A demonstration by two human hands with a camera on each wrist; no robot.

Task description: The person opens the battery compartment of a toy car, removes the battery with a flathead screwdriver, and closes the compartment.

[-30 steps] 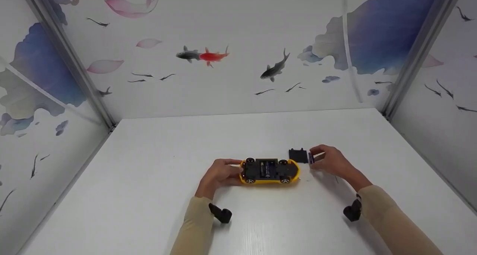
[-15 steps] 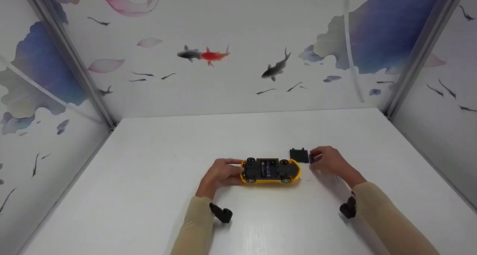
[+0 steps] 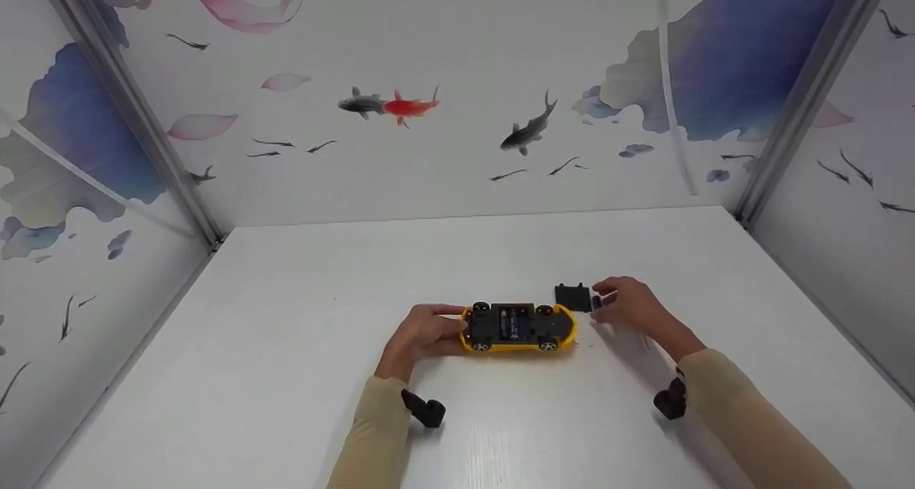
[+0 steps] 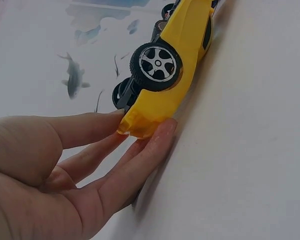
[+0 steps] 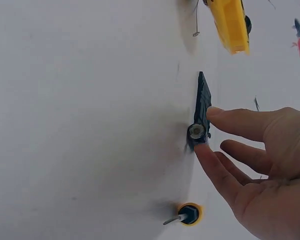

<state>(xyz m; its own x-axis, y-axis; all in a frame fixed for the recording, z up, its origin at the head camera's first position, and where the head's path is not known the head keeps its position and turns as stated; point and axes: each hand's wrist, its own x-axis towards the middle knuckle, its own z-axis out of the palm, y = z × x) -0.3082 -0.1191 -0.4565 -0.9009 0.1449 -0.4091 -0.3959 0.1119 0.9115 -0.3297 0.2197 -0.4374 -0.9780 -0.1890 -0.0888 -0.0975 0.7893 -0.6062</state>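
Note:
A yellow toy car (image 3: 561,324) lies wheels up, its black underside showing an uncovered compartment with what looks like a dark battery (image 3: 513,324) in it. My left hand (image 3: 427,332) holds the car's left end between thumb and fingers; the left wrist view shows the grip at the yellow bumper (image 4: 150,117). My right hand (image 3: 632,307) is at a loose battery (image 3: 597,303) beside the black battery cover (image 3: 572,298). In the right wrist view the battery's round end (image 5: 196,131) lies between parted fingers, one fingertip at its edge.
A yellow-and-black handled tool, like a screwdriver (image 5: 189,214), lies under the right hand. A tiny screw-like piece (image 5: 196,34) is by the car. Patterned panels (image 3: 457,181) bound the white table (image 3: 286,317) at the back and sides.
The right fingers have spread slightly around the loose battery, which now lies close against the cover. The left hand and car have stayed put.

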